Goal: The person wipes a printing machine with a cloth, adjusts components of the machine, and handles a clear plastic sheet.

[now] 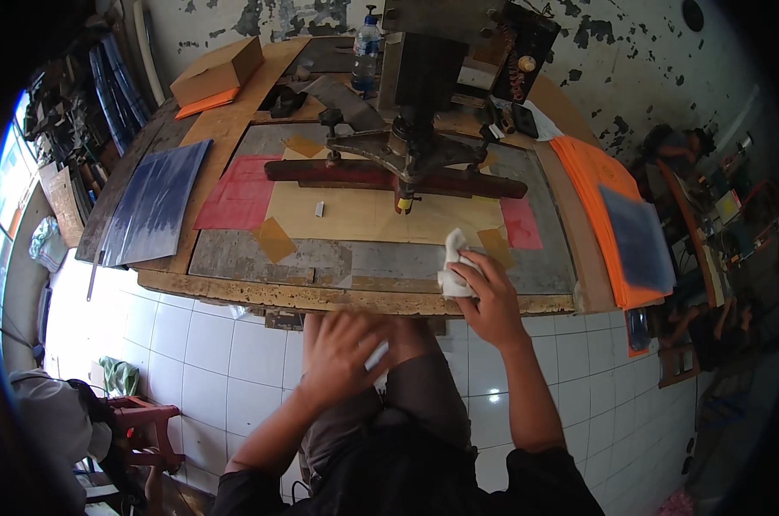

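Note:
My right hand (pixel 492 297) is closed on a crumpled white cloth (pixel 455 273) at the front right of the worktable. Over my lap, just short of the table's front edge, my left hand (pixel 346 351) is smeared by motion, so its fingers are unclear. A dark iron press (pixel 413 138) with a long red crossbar (pixel 458 185) stands above a grey metal plate (pixel 234 258). On that plate lies a yellowish sheet (pixel 355 225) flanked by pink pieces (pixel 239 193), with brown tape (pixel 273 240) at its corners. A small whitish piece (pixel 320 209) rests on the sheet.
Clear bluish plastic sheets (pixel 153 206) lie at the table's left. On the right is a stack of orange sheets (pixel 591 206) with plastic on top. A cardboard box (pixel 215 70) and a water bottle (pixel 366 52) stand at the back. A red stool (pixel 148 426) is at lower left.

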{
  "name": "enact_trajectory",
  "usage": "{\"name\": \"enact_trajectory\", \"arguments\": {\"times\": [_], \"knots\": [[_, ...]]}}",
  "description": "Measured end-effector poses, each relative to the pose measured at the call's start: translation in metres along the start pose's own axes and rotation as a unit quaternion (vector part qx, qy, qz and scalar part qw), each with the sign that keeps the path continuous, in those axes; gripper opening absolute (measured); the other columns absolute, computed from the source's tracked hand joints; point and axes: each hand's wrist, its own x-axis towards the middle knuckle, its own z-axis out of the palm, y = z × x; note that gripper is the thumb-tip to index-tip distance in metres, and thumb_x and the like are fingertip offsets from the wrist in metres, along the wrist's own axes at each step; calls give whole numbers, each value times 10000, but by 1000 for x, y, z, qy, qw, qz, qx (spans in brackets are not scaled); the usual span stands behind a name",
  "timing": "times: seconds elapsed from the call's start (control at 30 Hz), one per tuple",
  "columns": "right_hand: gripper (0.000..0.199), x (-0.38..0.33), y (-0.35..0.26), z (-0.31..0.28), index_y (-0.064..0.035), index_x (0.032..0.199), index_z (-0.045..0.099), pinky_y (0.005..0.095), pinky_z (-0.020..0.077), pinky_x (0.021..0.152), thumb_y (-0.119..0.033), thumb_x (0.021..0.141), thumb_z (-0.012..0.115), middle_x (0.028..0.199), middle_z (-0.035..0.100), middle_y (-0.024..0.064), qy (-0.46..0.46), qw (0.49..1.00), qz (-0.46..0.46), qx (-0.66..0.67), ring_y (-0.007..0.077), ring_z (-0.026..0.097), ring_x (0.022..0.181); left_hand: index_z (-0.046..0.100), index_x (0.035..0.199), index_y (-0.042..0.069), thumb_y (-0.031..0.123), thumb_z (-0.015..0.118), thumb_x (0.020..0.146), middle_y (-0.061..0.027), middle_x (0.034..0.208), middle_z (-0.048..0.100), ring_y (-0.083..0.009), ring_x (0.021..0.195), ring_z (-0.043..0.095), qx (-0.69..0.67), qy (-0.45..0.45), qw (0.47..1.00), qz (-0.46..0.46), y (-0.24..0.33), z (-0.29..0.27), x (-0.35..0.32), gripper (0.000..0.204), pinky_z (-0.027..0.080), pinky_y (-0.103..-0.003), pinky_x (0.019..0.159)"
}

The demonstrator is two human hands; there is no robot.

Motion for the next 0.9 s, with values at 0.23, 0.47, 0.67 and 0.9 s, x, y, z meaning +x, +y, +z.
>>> {"name": "enact_trajectory", "arguments": {"times": [0.23, 0.47, 0.67, 0.9], "knots": [[546, 45, 27, 3, -152, 1381, 724, 468, 570, 1122, -71, 858, 857, 1485, 609, 70, -140, 982, -113, 63, 345, 602, 1379, 612, 1538, 67, 409, 726, 1001, -140, 1706, 502, -341, 1603, 435, 37, -86, 994, -64, -52, -6, 40, 647, 218, -619, 1343], [504, 49, -1, 33, -169, 1379, 739, 508, 509, 1180, -70, 890, 808, 1480, 625, 88, -93, 987, -125, -25, 356, 591, 1411, 583, 1575, 57, 434, 736, 993, -128, 1715, 499, -314, 1616, 427, 55, -80, 990, -98, -35, -1, 27, 710, 212, -606, 1342], [423, 62, 76, 7, -123, 1361, 739, 499, 520, 1112, -144, 941, 781, 1399, 663, 128, -48, 993, 33, -105, 375, 635, 1285, 587, 1577, 65, 453, 765, 969, -105, 1725, 497, -303, 1610, 441, 71, -69, 990, -101, -36, -2, 25, 743, 198, -600, 1345], [368, 41, 105, 0, -49, 1298, 743, 541, 509, 1068, -113, 936, 759, 1322, 669, 144, 9, 968, 114, -223, 389, 634, 1245, 588, 1581, 72, 444, 771, 962, -103, 1713, 516, -295, 1606, 449, 62, -54, 992, -91, -37, 4, 24, 745, 205, -592, 1341]]}}
